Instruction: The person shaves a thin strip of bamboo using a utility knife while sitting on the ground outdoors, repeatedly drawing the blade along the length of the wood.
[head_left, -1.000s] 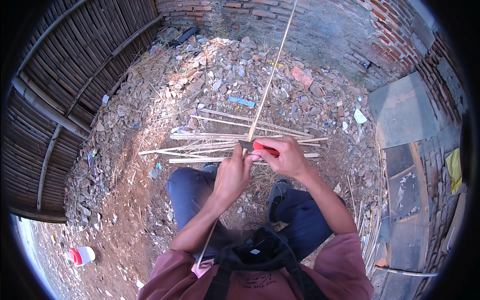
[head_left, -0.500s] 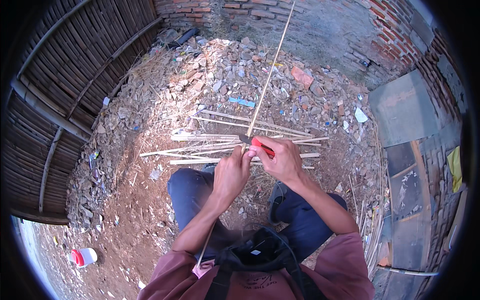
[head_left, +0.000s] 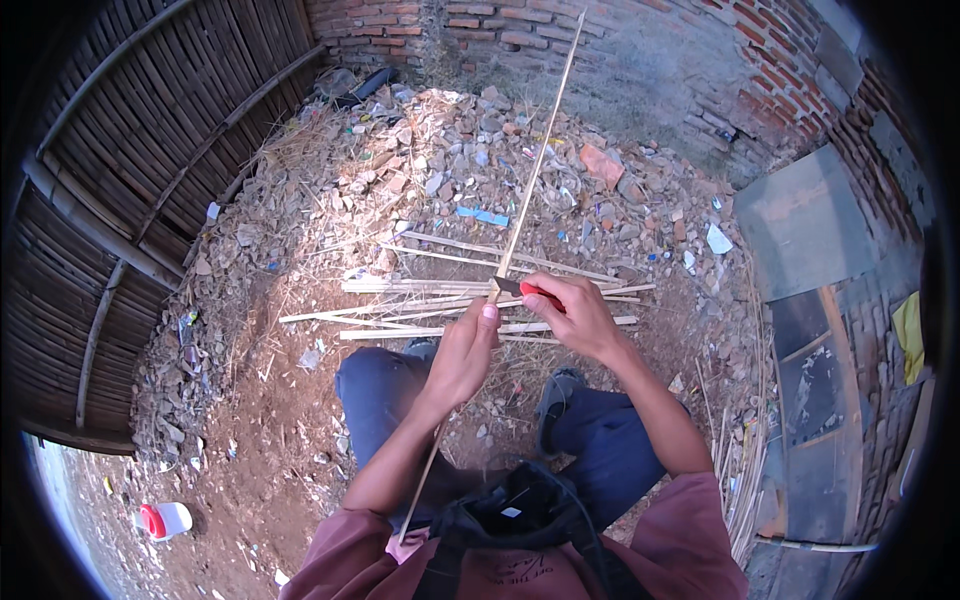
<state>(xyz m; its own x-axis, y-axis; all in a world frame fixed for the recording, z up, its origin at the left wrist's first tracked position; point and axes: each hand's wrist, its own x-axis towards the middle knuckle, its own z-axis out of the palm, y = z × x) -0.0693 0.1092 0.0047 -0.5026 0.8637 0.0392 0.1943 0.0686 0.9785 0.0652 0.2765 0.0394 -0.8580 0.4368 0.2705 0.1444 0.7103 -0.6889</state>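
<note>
My left hand (head_left: 464, 350) is closed around a long, thin bamboo strip (head_left: 533, 180). The strip runs from beside my left forearm up and away toward the brick wall. In my right hand (head_left: 580, 318) is a knife (head_left: 543, 296) with a red handle and a short dark blade. Its blade lies against the strip just above my left thumb. Beneath both hands, several pale bamboo strips (head_left: 410, 287) lie crosswise on the ground in a loose pile. My fingers cover part of the knife's handle.
Rubble and litter (head_left: 450, 160) spread in front, up to a brick wall (head_left: 640, 80). A bamboo-slat wall (head_left: 90, 230) stands at left. Long thin strips (head_left: 745, 450) lie at right beside leaning panels (head_left: 810, 225). A red-and-white container (head_left: 165, 520) sits at lower left.
My right hand has shifted slightly right and down, with the blade turned more level against the strip. The strip's far end has come lower, and my left hand has dropped a little.
</note>
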